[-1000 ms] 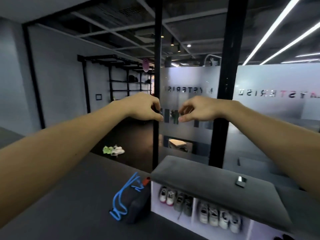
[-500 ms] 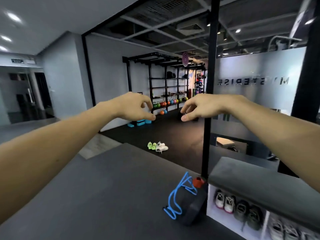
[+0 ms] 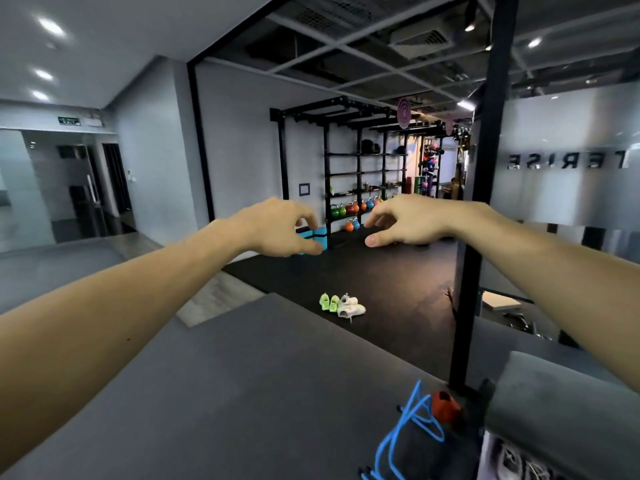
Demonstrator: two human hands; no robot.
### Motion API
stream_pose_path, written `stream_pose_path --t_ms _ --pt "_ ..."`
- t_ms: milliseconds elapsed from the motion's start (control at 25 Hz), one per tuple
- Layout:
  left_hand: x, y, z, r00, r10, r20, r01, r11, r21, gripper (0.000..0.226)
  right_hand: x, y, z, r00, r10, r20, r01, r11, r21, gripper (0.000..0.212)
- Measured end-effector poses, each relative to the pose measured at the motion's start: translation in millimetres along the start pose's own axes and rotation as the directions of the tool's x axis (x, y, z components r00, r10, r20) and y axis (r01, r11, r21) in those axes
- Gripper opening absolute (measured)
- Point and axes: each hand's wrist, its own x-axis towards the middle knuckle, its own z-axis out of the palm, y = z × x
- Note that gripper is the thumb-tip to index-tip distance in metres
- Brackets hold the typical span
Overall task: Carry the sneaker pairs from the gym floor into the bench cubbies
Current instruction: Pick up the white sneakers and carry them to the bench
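Note:
Two sneaker pairs stand together on the dark gym floor ahead: a lime green pair and, to its right, a white pair. The grey-topped bench with white cubbies is at the bottom right, and a white sneaker shows in its nearest cubby. My left hand and my right hand are stretched out in front of me at chest height, far above the sneakers. Both hold nothing, with fingers loosely curled and apart.
A dark bag with a blue cord and a red cap leans against the bench's left end. A black post and frosted glass wall rise on the right. A rack of coloured kettlebells lines the far wall.
My view has swung left, away from the bench and glass wall towards the open gym floor. The floor sneakers have come nearer to the middle. Both hands' fingers have spread slightly.

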Motion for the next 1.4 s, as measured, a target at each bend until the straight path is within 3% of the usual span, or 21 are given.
stream_pose_path --t_ms 280,680,880,1400 --pt "124.1 -129.0 44.1 0.997 -0.076 -0.031 0.076 0.997 0.012 0.05 197.0 39.7 28.0 0.999 -0.03 0.023 0.031 0.999 -0.042 0.049" --pt "363.7 -329.3 130.9 0.999 0.022 -0.039 -0.022 1.0 0.008 0.051 488.6 115.9 53.8 0.998 0.058 0.015 -0.057 0.996 -0.068 0.048" --pt "497.2 -394.9 177.8 0.995 0.096 -0.04 -0.094 0.995 0.045 0.05 606.0 183.5 72.9 0.993 0.114 0.02 -0.112 0.99 -0.086 0.048" --pt "851.9 -530.3 277.5 0.992 0.122 -0.033 -0.119 0.991 0.063 0.049 931.1 407.8 83.1 0.993 0.118 -0.007 -0.118 0.99 -0.077 0.045"
